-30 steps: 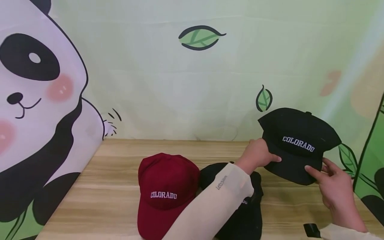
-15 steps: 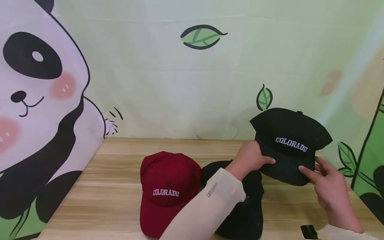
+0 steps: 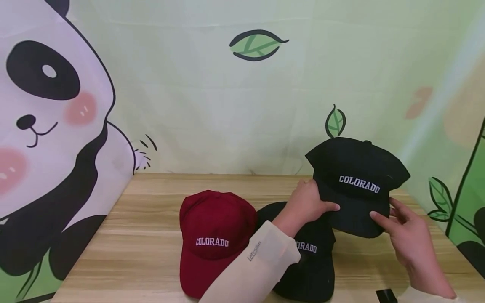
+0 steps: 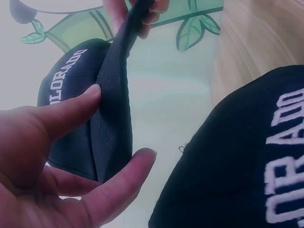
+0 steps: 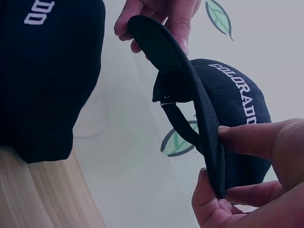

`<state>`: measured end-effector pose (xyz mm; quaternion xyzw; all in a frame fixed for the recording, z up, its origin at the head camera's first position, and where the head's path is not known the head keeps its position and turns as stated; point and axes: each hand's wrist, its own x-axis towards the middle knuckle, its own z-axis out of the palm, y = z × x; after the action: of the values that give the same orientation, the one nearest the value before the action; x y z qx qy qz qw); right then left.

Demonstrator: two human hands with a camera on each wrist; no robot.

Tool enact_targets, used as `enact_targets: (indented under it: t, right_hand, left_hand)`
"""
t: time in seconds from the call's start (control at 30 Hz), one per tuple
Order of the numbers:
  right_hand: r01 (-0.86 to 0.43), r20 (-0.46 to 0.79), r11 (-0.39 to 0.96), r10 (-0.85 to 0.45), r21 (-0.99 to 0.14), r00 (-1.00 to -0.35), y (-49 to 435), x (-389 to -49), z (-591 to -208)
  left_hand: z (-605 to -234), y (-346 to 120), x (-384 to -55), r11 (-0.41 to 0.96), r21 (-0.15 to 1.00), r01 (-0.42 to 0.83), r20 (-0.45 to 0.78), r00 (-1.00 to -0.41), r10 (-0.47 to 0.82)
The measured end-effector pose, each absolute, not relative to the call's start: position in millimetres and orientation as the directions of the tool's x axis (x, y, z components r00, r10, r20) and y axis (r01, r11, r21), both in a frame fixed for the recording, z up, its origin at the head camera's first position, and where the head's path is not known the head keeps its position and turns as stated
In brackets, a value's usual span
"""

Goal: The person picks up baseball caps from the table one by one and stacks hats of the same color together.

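Observation:
A black baseball cap (image 3: 358, 162) with white COLORADO lettering is held up above the table, its crown tilted and its brim toward me. My left hand (image 3: 305, 203) pinches one side of the brim, thumb on top and fingers beneath, as the left wrist view shows. On the brim's other side, my right hand (image 3: 411, 233) grips in the same way. The right wrist view shows the cap's back strap (image 5: 178, 121). A second black cap (image 3: 312, 275) lies on the table, partly hidden by my left forearm. Beside it rests a dark red COLORADO cap (image 3: 217, 216), its brim partly covered by the sleeve.
The wood-grain table (image 3: 125, 252) runs back to a pale green cloth backdrop (image 3: 182, 84) printed with a panda and leaves. A small black object (image 3: 386, 296) sits by my right cuff at the bottom edge.
Both hands and the held cap have moved left and slightly down toward the black cap on the table. More of that lower cap's lettering now shows past the sleeve. The grip looks unchanged.

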<state>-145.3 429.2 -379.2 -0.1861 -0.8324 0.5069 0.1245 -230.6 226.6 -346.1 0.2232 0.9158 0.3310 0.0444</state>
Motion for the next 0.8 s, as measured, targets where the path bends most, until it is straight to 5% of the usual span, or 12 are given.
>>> enact_targets:
  t: [0.8]
  right_hand:
    - [0.260, -0.068, 0.493, 0.373, -0.830, -0.925, 394, -129, -374]
  left_hand:
    - [-353, 178, -205, 0.620, 0.724, 0.304, 0.055, -0.920, 0.388]
